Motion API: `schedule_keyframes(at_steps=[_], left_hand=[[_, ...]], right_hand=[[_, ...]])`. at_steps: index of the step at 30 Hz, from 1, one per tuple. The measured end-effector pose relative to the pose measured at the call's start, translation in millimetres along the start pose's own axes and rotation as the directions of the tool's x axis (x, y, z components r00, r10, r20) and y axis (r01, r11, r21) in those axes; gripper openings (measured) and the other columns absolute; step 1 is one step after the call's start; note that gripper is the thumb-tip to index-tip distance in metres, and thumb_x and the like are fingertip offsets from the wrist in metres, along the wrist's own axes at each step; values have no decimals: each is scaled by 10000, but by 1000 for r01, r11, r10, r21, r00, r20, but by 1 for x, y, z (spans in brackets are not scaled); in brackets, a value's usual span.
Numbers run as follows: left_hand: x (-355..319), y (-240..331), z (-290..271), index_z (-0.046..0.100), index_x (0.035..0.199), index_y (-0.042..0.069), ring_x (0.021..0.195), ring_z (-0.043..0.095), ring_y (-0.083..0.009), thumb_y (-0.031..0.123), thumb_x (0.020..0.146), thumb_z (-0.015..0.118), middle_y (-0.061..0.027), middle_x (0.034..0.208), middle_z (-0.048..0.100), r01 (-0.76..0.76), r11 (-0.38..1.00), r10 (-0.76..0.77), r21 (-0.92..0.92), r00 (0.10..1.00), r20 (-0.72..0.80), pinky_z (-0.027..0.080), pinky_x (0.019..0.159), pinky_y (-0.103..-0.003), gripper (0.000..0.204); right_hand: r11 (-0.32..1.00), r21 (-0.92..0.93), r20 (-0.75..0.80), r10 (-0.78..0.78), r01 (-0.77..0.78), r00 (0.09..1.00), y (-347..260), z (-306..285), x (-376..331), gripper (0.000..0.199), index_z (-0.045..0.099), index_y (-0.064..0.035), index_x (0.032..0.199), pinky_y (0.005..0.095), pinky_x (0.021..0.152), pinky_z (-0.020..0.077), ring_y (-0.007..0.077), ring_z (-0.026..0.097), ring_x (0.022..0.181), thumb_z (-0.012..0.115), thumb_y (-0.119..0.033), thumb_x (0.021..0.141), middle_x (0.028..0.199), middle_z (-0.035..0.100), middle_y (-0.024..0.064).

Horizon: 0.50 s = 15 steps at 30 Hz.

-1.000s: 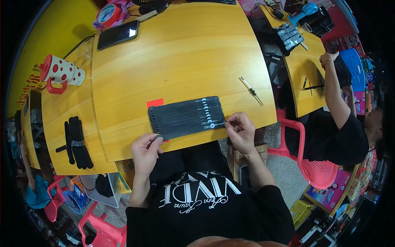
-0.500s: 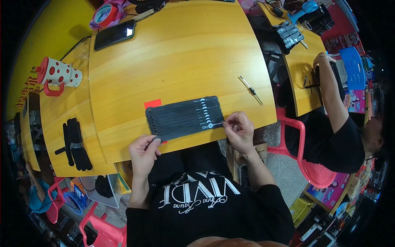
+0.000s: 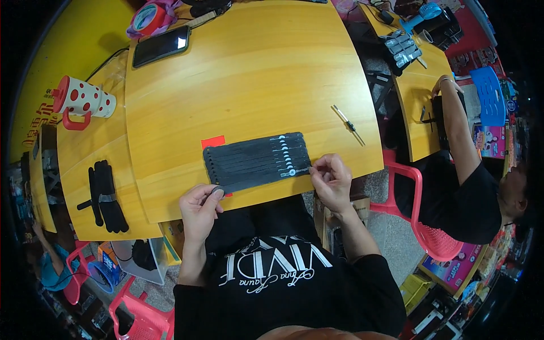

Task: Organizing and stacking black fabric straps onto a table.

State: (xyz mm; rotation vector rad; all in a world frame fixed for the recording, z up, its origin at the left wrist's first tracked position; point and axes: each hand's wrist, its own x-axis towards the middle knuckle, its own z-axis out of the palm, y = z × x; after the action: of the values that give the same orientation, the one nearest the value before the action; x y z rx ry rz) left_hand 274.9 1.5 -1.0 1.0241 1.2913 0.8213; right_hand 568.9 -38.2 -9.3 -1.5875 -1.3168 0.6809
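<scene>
A flat row of black straps (image 3: 249,161) lies side by side on the yellow wooden table, close to its near edge. Each strap has a small hole at its left end and white print near its right end. My left hand (image 3: 199,207) pinches the rounded left end of the nearest strap between thumb and forefinger. At the opposite end, my right hand (image 3: 332,180) pinches that strap's right corner. A red piece (image 3: 213,141) shows from beneath the row at its upper left.
A thin pen-like tool (image 3: 350,124) lies right of the straps. Leftward are black gloves (image 3: 107,198) and a red-dotted cup (image 3: 85,99). A phone (image 3: 161,46) and a tape roll (image 3: 147,20) sit at the far left. A co-worker (image 3: 464,170) sits at another table on the right.
My hands keep their pinch on the strap, and the row lies as before. The whole view has shifted slightly. At the right, the co-worker's hand and a dark item there have moved a little.
</scene>
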Motion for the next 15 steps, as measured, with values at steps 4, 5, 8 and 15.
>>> schedule_keyframes(at_steps=[4, 5, 8, 15], left_hand=[[1, -1, 1, 683, 908, -34, 532, 569, -75, -12, 866, 648, -48, 758, 627, 5, 1000, -5, 0, 1000, 2, 402, 429, -183, 58], [2, -1, 1, 683, 906, -34, 532, 569, -74, -14, 866, 647, -48, 755, 627, 12, 1000, -12, 11, 1000, -2, 401, 429, -183, 57], [3, 1, 2, 683, 899, -35, 532, 569, -73, -15, 865, 648, -47, 751, 626, 0, 1000, 0, 5, 1000, 7, 400, 427, -183, 54], [2, 1, 0, 681, 892, -35, 529, 567, -72, -11, 867, 648, -48, 752, 629, -5, 1000, 5, 2, 1000, -1, 400, 427, -185, 48]], right_hand=[[1000, -11, -16, 11, -12, 1000, 0, 0, -1, 135, 565, -23, 835, 166, 470, 282, -11, 395, 550, 665, 61, 801, 733, 521, -36], [1000, -13, -18, 12, -13, 1000, 0, 0, -1, 135, 565, -23, 835, 166, 470, 282, -11, 395, 550, 665, 61, 801, 733, 521, -36], [1000, -14, -24, 1, -1, 1000, 0, 0, -1, 134, 563, -22, 832, 169, 468, 284, -8, 400, 550, 665, 60, 801, 736, 522, -32], [999, -36, -7, -21, 21, 1000, -4, 1, 2, 145, 540, -12, 824, 203, 462, 352, 50, 494, 519, 649, 76, 786, 700, 520, 25]])
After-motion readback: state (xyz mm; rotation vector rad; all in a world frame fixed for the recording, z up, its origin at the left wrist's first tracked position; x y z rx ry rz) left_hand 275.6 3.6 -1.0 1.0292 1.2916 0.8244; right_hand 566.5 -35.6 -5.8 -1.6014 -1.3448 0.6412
